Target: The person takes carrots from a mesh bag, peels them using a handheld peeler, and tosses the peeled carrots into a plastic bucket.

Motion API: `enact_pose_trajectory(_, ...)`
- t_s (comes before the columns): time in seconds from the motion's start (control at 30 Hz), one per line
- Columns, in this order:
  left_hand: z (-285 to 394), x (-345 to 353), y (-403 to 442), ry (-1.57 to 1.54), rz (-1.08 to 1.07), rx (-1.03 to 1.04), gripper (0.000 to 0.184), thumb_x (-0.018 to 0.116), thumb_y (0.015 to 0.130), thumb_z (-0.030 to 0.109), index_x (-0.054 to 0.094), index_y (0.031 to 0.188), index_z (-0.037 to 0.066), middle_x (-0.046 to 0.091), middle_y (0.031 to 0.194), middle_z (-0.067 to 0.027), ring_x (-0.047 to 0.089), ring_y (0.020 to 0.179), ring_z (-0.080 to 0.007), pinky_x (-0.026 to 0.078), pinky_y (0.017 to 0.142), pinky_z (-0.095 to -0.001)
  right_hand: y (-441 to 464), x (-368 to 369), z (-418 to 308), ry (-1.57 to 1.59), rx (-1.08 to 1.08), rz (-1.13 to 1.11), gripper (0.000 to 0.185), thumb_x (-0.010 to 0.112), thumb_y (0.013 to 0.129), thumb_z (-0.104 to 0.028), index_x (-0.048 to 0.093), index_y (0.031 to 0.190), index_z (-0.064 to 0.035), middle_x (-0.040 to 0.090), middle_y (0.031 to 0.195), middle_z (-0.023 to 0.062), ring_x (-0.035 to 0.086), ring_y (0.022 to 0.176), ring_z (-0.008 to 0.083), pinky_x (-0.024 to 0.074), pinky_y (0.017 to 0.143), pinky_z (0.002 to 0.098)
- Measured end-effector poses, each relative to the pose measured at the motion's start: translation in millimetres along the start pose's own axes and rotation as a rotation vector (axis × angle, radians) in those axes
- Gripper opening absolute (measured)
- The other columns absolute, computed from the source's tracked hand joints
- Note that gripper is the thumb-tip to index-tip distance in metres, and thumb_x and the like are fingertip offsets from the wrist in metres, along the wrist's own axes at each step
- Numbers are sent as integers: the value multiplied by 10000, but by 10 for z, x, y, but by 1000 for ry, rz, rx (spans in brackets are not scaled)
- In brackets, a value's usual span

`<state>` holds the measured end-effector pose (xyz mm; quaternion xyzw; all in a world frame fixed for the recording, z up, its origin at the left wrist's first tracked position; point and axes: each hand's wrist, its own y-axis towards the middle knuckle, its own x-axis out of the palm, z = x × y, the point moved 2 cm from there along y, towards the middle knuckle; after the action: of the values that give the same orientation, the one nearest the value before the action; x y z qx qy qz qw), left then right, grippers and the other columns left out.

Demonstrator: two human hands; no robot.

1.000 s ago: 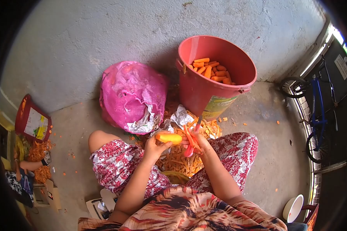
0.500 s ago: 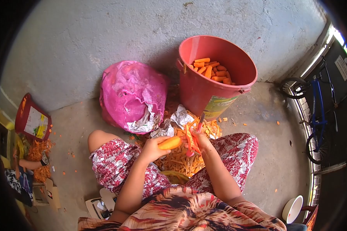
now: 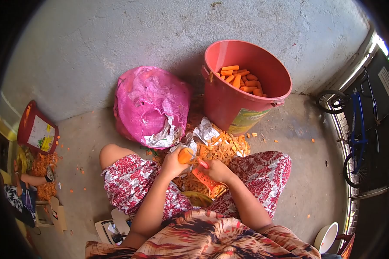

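My left hand (image 3: 174,165) is closed around a carrot (image 3: 186,156), whose cut orange end faces up toward me. In my right hand (image 3: 218,171) is an orange peeler (image 3: 206,178) with a slotted body, pointing down. A red handle end (image 3: 203,163) sticks out by the thumb; whether it belongs to a second tool I cannot tell. The two hands are close but apart, above a heap of carrot peelings (image 3: 216,152) between my knees. A yellowish rim (image 3: 196,197) shows below the peelings.
Beyond the peelings stands a tall red bucket (image 3: 229,101) holding several peeled carrots (image 3: 237,80). Left of it slumps a pink mesh sack (image 3: 149,108). Another person's leg (image 3: 33,179) and a smaller red bucket (image 3: 20,129) are far left. A blue bicycle (image 3: 355,129) leans at right.
The carrot has turned from lying sideways to end-up, and the left hand has risen slightly. The right hand has lowered and moved away from the carrot, its peeler now pointing down.
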<state>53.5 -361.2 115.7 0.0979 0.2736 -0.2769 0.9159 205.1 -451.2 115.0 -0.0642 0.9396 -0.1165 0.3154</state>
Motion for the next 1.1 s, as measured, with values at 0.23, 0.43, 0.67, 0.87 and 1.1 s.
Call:
enact_pose_trajectory(0.23, 81, -5, 10, 92, -14, 7, 378, 646, 594, 142, 506, 937, 68, 575, 824, -170, 549, 792, -330, 442, 656, -378, 48, 59, 101, -71, 41, -21, 227, 505, 722, -223, 561, 837, -36, 568, 769, 196, 541, 756, 345, 422, 686, 402)
enact_pose_trajectory(0.43, 121, -23, 12, 161, -66, 96, 394, 644, 560, 127, 531, 929, 46, 580, 764, -174, 569, 743, -318, 454, 637, -360, 97, 123, 208, -63, 42, -23, 221, 489, 704, -207, 555, 815, -28, 568, 780, 203, 538, 769, 356, 420, 696, 409)
enact_pose_trajectory(0.67, 133, 1, -12, 280, -58, 85, 354, 638, 574, 139, 541, 901, 44, 580, 748, -171, 565, 715, -322, 454, 623, -365, 130, 123, 252, -113, 112, -86, 216, 479, 688, -198, 557, 778, -18, 563, 791, 216, 537, 779, 360, 418, 705, 410)
enact_pose_trajectory(0.87, 48, -22, -7, 6, -249, 114, 374, 662, 561, 151, 549, 901, 43, 583, 758, -171, 571, 720, -307, 451, 636, -346, 127, 113, 272, -28, 49, -139, 240, 466, 713, -218, 547, 776, 0, 557, 768, 223, 535, 764, 364, 412, 685, 406)
enact_pose_trajectory(1.1, 46, 44, -1, 32, -293, 3, 424, 687, 566, 132, 542, 944, 9, 576, 727, -96, 546, 677, -163, 429, 632, -296, 188, 146, 348, 31, 15, -134, 251, 468, 729, -236, 544, 765, 0, 550, 753, 229, 534, 747, 366, 413, 663, 409)
